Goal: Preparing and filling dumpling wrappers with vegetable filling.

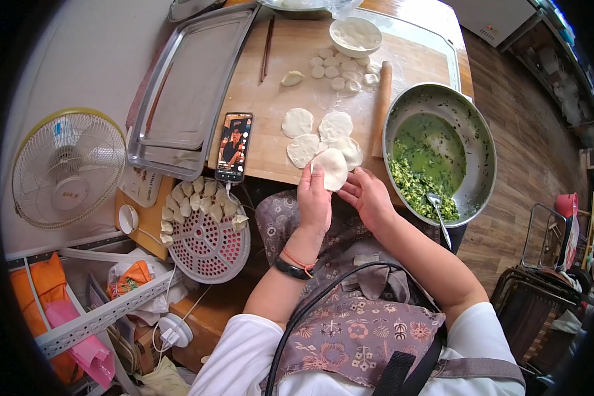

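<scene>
My left hand (316, 198) holds a round dough wrapper (330, 169) by its left edge, above the front of the wooden board (265, 126). Close to the wrapper's lower right edge is my right hand (369, 195), its fingers apart and slightly curled; whether they touch the wrapper is not plain. Behind it several flat wrappers (298, 123) lie on the board, some overlapping. Small dough pieces (331, 72) sit farther back beside a bowl of flour (356, 35). A rolling pin (383, 99) lies left of a metal bowl (490, 163) of chopped green filling with a spoon (438, 213).
Metal trays (183, 84) and a phone (234, 146) are at the left. Below them, a round perforated rack (210, 252) bears several dumplings (205, 198). One dumpling (292, 78) and chopsticks (267, 49) lie on the board. A fan (69, 168) stands far left.
</scene>
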A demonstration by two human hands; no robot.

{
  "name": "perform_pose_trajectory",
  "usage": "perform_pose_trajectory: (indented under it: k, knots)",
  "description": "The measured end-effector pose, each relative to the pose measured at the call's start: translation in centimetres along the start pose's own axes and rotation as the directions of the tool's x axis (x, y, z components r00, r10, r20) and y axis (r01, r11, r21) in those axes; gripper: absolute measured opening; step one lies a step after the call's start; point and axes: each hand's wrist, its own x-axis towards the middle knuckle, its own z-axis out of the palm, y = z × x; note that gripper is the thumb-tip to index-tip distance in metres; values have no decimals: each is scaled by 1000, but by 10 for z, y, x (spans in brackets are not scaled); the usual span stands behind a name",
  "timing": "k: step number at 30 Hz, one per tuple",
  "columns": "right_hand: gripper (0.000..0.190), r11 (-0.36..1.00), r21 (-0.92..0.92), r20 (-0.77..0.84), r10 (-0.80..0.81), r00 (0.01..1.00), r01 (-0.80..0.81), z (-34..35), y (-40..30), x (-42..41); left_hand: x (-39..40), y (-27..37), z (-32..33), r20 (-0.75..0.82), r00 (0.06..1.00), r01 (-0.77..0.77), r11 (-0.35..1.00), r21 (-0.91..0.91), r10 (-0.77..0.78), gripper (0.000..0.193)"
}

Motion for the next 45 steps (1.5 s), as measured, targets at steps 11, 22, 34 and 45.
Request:
perform_pose_trajectory:
  k: [11, 22, 34, 45]
  knots:
    - [34, 992, 121, 178, -48, 983, 27, 10, -1, -11, -9, 5, 9, 391, 883, -469, 436, 768, 260, 32]
    - [30, 980, 193, 63, -53, 997, 40, 5, -5, -4, -7, 4, 7, 549, 783, -610, 191, 769, 291, 41]
    - [24, 989, 126, 61, -93, 994, 84, 10, -11, -12, -3, 7, 0, 500, 815, -565, 207, 799, 295, 44]
    - [22, 988, 85, 33, -129, 991, 126, 9, -13, -13, -3, 8, 1, 447, 830, -534, 246, 809, 333, 40]
